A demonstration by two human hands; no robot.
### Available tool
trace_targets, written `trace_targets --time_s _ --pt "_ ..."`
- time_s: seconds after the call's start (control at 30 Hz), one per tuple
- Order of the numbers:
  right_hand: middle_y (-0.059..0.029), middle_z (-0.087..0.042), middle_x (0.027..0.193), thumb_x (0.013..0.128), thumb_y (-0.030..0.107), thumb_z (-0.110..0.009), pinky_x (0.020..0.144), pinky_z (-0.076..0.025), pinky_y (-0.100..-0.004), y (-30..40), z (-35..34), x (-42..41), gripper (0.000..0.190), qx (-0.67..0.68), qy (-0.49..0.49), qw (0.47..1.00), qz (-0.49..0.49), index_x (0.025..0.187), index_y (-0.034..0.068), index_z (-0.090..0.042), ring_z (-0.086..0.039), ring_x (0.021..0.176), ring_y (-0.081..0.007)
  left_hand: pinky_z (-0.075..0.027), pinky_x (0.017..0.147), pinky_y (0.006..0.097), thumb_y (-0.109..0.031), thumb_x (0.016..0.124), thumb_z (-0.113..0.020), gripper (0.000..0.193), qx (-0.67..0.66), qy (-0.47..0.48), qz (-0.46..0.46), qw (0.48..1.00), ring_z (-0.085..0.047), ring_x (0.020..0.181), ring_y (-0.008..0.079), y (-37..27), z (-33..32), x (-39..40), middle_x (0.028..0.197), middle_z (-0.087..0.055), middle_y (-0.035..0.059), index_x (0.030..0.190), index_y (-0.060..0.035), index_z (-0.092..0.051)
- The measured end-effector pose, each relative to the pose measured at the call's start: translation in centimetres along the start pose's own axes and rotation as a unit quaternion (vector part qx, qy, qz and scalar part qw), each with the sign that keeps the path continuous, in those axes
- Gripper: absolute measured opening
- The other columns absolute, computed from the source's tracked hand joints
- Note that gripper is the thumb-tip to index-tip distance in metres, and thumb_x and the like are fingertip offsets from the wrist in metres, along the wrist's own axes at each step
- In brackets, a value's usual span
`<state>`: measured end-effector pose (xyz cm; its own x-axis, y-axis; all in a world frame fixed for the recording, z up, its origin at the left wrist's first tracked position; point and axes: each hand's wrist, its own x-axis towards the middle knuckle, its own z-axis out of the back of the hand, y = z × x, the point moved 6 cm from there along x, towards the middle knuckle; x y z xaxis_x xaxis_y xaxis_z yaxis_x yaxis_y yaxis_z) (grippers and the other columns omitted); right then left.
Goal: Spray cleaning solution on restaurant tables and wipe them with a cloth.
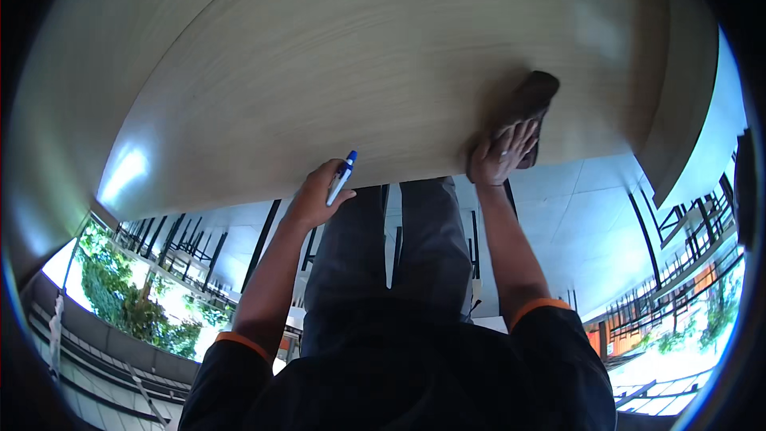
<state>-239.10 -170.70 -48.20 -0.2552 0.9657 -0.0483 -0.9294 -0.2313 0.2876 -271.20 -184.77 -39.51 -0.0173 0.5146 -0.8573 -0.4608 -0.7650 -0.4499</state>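
My left hand (318, 194) is at the near edge of a pale wood-grain table (311, 90). Between its thumb and fingers is a white pen (340, 184) with a blue clip and a blue end, which points up and away from me. Further right, my right hand (502, 152) lies palm down over a dark brown oblong case (540, 87), fingers stretched across its near part. The far end of the case sticks out beyond the fingertips. My palm hides part of it, so whether the fingers grip it does not show.
The near table edge runs just in front of my legs (434, 233) in grey trousers. A pale tiled floor (574, 203) lies below. Tables and stools with dark legs (676, 287) stand at both sides. Green trees (131, 299) show at the lower left.
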Motion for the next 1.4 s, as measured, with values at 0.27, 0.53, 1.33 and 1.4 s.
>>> trace_targets --time_s 0.27,0.53,1.33,1.4 --pt "-0.0144 -0.037 0.157 0.092 0.028 -0.056 0.118 -0.017 -0.0588 10.0 -2.6 1.9 0.058 0.007 0.291 0.914 0.282 0.148 0.013 -0.046 -0.028 0.148 -0.0347 -0.050 0.086 0.0421 -0.018 0.085 -0.076 0.033 -0.143 -0.221 0.047 0.963 -0.066 0.098 0.0375 7.7 1.9 -4.0 0.099 -0.067 0.0230 0.107 0.0016 -0.060" --pt "-0.0205 -0.030 0.159 0.104 0.049 -0.041 0.118 -0.022 -0.0558 -25.2 -8.5 24.1 0.069 0.033 0.018 0.993 -0.111 0.155 0.005 -0.030 -0.029 0.146 -0.0405 -0.049 0.081 0.0504 -0.021 0.082 -0.074 0.033 -0.300 -0.358 -0.004 0.884 -0.063 0.096 0.0457 3.5 -1.0 -5.0 0.092 -0.065 0.0248 0.102 0.0003 -0.059" --pt "-0.0183 -0.020 0.163 0.104 0.040 -0.037 0.121 -0.015 -0.0550 17.4 -1.6 12.6 0.064 -0.074 0.112 0.931 0.339 0.157 0.008 -0.023 -0.019 0.151 -0.0365 -0.049 0.090 0.0312 -0.011 0.088 -0.072 0.036 -0.509 -0.480 0.110 0.706 -0.061 0.098 0.0143 22.5 13.0 -23.0 0.107 -0.067 0.0036 0.122 -0.0034 -0.063" --pt "-0.0200 -0.020 0.163 0.105 0.043 -0.035 0.122 -0.015 -0.0534 6.6 -1.2 17.1 0.065 -0.049 0.050 0.959 0.275 0.157 0.007 -0.023 -0.019 0.150 -0.0380 -0.048 0.091 0.0314 -0.010 0.088 -0.072 0.031 -0.569 -0.393 0.167 0.702 -0.061 0.100 0.0148 22.1 11.5 -20.3 0.106 -0.067 0.0030 0.117 -0.0042 -0.064"
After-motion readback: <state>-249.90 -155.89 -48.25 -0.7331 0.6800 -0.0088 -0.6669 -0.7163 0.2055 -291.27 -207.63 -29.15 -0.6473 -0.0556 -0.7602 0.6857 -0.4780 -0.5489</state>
